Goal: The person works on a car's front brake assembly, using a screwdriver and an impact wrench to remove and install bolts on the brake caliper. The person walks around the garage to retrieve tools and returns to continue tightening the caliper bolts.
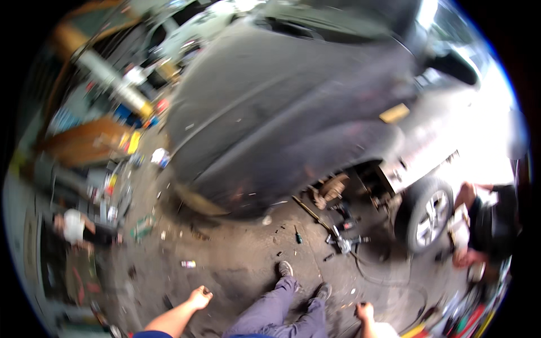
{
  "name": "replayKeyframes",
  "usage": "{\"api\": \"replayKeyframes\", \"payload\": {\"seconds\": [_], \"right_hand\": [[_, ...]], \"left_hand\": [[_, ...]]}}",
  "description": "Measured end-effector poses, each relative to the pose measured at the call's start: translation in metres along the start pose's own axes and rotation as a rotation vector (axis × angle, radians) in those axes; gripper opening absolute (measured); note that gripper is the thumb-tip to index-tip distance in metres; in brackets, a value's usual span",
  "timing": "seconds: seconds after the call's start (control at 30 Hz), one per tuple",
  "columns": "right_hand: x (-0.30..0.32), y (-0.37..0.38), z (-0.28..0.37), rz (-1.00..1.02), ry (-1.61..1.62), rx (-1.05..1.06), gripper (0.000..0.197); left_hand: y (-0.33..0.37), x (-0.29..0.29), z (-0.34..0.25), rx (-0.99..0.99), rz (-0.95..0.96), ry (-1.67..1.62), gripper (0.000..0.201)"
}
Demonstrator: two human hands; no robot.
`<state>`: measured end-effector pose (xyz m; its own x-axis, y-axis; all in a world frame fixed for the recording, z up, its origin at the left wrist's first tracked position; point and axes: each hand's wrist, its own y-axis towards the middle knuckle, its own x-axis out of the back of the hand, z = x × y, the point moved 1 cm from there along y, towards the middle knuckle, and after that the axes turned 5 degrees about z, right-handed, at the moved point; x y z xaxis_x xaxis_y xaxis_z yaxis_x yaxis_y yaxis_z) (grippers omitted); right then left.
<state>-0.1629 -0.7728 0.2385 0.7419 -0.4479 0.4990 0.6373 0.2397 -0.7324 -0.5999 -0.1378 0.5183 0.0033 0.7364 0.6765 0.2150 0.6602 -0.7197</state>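
Left hand (200, 297) and right hand (364, 311) hang apart, curled, contents I cannot confirm; the looped black hose (389, 283) lies toward the floor's (242, 248) right edge, where snagging the right shoe (323, 291) could cause a trip.

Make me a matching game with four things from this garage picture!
1. left hand
2. wheel
3. car hood
4. thin tool

A. broad and dark grey
B. green-handled, lying on the floor
C. near the bottom edge, left of the trousers
D. round, with silver spokes

Pairs: 1-C, 2-D, 3-A, 4-B
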Motion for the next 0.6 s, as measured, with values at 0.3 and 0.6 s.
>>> {"api": "replayKeyframes", "payload": {"seconds": [0.3, 0.6], "right_hand": [[0.035, -0.076, 0.081, 0.396, 0.153, -0.234, 0.028], [-0.049, -0.019, 0.338, 0.460, -0.215, 0.059, 0.040]], "left_hand": [[-0.118, -0.077, 0.125, 0.367, -0.138, -0.368, 0.045], [-0.092, -0.078, 0.219, 0.550, -0.131, -0.582, 0.053]]}}
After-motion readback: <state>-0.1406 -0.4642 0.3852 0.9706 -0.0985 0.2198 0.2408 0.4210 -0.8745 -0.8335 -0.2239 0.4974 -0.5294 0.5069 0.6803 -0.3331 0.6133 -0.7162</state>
